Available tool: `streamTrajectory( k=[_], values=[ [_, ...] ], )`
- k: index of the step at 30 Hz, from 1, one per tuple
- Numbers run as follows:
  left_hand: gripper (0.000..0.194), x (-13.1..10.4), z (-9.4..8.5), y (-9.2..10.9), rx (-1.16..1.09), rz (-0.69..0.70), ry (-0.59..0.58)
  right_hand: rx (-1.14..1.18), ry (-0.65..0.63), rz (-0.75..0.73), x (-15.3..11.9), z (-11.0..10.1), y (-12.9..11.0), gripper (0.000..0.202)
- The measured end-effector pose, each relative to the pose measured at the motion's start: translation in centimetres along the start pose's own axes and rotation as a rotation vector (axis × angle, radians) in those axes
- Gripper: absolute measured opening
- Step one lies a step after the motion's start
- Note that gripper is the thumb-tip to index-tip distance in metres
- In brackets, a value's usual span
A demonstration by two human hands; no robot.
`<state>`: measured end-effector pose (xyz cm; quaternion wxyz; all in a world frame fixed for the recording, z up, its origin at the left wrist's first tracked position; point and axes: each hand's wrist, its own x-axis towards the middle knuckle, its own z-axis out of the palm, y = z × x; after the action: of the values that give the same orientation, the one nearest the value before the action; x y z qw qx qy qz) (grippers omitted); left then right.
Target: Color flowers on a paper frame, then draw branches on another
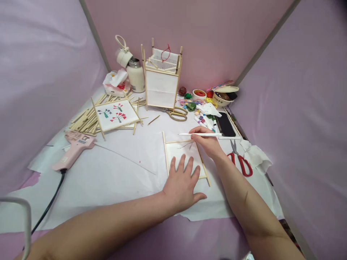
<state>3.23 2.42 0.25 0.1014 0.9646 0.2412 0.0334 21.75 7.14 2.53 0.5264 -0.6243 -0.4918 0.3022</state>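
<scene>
My left hand (182, 182) lies flat with spread fingers over the lower part of a white panel (176, 151) framed in thin wooden sticks. A few thin dark lines, like branches, are drawn near the panel's upper edge. Between the fingers of my right hand (207, 141) is a slim white pen (199, 134), held almost level above the top right of the frame, its tip pointing left. My left palm hides the frame's lower left part. To the right of my right forearm lie red-handled scissors (240, 159), partly covered by the arm.
A stick-framed lantern (162, 85) stands at the back. Left are a panel with painted flowers (116, 115), a pile of sticks (84, 117) and a pink glue gun (77, 148). Gold-handled scissors (177, 113), markers (202, 121) and a phone (226, 124) lie behind my hands.
</scene>
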Motion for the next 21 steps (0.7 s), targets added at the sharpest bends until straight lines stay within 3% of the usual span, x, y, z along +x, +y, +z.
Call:
streamTrajectory(
  k=[5,13,21],
  values=[
    [0.086,0.0,0.0,-0.1,-0.019,0.000,-0.010,0.017,0.069,-0.045,0.4,0.4,1.6,0.011],
    [0.085,0.1,-0.7,-0.1,-0.042,-0.014,-0.034,-0.132,-0.095,-0.092,-0.9,1.3,1.1,0.009],
    [0.097,0.3,-0.5,-0.2,0.000,-0.063,0.015,-0.150,-0.104,-0.098,-0.9,1.4,1.1,0.012]
  ],
)
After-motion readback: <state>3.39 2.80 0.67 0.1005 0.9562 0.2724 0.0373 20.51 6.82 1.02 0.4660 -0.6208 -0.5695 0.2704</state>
